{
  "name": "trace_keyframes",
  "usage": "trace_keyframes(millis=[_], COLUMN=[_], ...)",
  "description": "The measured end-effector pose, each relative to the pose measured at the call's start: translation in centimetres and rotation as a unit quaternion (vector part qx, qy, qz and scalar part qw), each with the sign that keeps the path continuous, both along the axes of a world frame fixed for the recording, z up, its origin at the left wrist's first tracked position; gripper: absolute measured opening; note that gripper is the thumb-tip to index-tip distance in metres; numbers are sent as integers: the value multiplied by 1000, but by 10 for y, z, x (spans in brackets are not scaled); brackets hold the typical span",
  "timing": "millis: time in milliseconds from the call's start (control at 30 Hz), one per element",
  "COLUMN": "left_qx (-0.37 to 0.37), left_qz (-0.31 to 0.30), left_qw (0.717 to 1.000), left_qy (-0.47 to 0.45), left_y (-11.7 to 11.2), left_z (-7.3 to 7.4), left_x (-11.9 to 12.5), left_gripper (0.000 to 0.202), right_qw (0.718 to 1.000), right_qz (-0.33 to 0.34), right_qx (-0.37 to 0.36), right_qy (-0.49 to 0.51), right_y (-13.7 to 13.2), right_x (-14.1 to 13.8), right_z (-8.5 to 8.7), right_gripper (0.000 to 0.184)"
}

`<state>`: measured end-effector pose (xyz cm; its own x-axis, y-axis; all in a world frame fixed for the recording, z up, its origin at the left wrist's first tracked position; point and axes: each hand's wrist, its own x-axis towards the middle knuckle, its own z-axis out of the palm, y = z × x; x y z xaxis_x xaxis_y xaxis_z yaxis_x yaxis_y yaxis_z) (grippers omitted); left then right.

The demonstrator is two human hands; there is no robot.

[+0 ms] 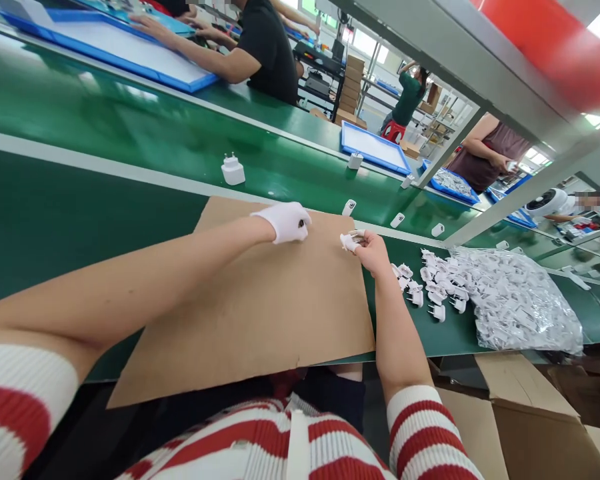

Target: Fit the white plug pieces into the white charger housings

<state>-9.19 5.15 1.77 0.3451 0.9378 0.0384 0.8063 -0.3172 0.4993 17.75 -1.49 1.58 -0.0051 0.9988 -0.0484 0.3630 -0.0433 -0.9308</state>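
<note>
My left hand [286, 222] wears a white glove and rests curled on a brown cardboard sheet [250, 313], fingers closed; what they hold, if anything, is hidden. My right hand [369, 250] is bare with white finger cots and pinches a small white plug part [350, 240] at the sheet's right edge. Just right of it lies a heap of loose white plug parts [430, 287] beside a clear plastic bag of the same parts [515, 300].
A green conveyor belt [130, 133] runs beyond the sheet, carrying a white charger [233, 170] and several smaller white pieces [349, 207]. Blue trays [375, 148] and other people work across it. Cardboard boxes [530, 413] stand at lower right. A metal frame [520, 187] crosses overhead.
</note>
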Motion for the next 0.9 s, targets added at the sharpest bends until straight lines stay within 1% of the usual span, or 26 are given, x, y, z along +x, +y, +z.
trace_keyframes(millis=[67,100,167,233,300,333,400,467,567,700,800,900], left_qx=[-14,-14,-12,-25,-45,-55,-72,-78,-62,-62,-54,-14], left_qz=[-48,-50,-10,35,65,73,77,74,68,59,28,-6], left_qw=[998,998,1000,998,993,990,987,986,987,985,979,984], left_qy=[31,34,9,-37,-87,-106,-123,-125,-128,-152,-193,-178], left_y=[-30,-42,-58,-65,-67,-67,-66,-66,-66,-67,-66,-65], left_z=[-1,-3,-7,-14,-21,-24,-28,-29,-27,-27,-29,-31], left_x=[10,14,21,25,27,28,29,30,31,31,32,32], left_gripper=[26,31,40,44,45,44,39,33,33,35,32,23], right_qw=[994,988,982,983,981,978,965,945,918,894,875,858], right_qz=[14,24,40,27,6,9,46,88,117,139,135,149], right_qx=[34,43,47,66,117,146,192,223,246,283,306,309], right_qy=[-103,-143,-178,-169,-153,-152,-173,-223,-288,-318,-350,-382], right_y=[0,0,2,2,-1,-3,-9,-14,-17,-15,-15,-14], right_x=[-5,-7,-11,-17,-25,-30,-41,-51,-58,-59,-60,-65], right_z=[-9,-13,-19,-22,-20,-18,-14,-12,-12,-15,-14,-10], right_gripper=[30,26,18,18,23,25,30,34,35,28,25,25])
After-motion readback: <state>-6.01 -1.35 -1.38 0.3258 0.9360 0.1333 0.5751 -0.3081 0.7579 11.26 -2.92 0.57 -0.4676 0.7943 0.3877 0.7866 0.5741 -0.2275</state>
